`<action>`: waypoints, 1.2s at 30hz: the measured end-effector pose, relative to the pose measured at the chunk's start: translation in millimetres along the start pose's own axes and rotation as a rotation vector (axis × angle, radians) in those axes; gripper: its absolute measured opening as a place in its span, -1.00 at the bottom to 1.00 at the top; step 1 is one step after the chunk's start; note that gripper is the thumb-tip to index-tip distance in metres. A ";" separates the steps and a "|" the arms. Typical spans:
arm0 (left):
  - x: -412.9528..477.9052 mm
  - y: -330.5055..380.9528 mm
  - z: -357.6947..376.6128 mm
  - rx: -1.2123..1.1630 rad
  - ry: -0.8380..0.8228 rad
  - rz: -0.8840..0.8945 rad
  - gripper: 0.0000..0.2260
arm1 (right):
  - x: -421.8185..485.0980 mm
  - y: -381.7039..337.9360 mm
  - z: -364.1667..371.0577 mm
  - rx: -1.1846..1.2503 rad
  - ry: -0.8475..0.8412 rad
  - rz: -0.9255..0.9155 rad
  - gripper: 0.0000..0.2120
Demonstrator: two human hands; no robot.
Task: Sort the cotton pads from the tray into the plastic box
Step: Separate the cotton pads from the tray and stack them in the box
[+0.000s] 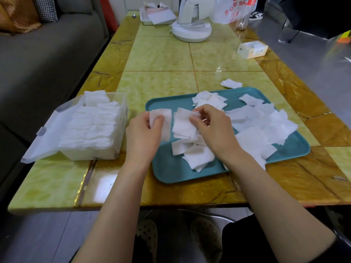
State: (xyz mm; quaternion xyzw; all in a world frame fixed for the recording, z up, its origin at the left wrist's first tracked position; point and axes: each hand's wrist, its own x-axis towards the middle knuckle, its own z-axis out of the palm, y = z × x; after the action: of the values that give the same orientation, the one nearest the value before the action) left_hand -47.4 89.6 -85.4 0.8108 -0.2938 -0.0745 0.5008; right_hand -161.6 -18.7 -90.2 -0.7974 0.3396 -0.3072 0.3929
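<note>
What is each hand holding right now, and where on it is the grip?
The left hand pinches a cotton pad at its left edge. The right hand pinches a small stack of pads at its right edge.

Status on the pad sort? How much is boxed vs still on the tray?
Done: the plastic box holds dense rows of cotton pads. In hand: the left hand pinches one pad, the right hand holds a small stack above the tray. Left: a loose pile covers much of the tray, and one stray pad lies on the table beyond it. Roughly midway, I'd guess.
</note>
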 end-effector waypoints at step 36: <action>-11.2 13.4 1.7 -0.343 -0.251 -0.161 -0.87 | 1.9 -13.0 0.6 0.345 -0.086 0.180 -0.92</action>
State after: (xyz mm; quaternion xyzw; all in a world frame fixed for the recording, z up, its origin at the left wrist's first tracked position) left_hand -62.6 90.0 -76.7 0.7189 -0.2710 -0.2633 0.5835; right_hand -156.1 -14.0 -79.2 -0.6972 0.3346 -0.2900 0.5637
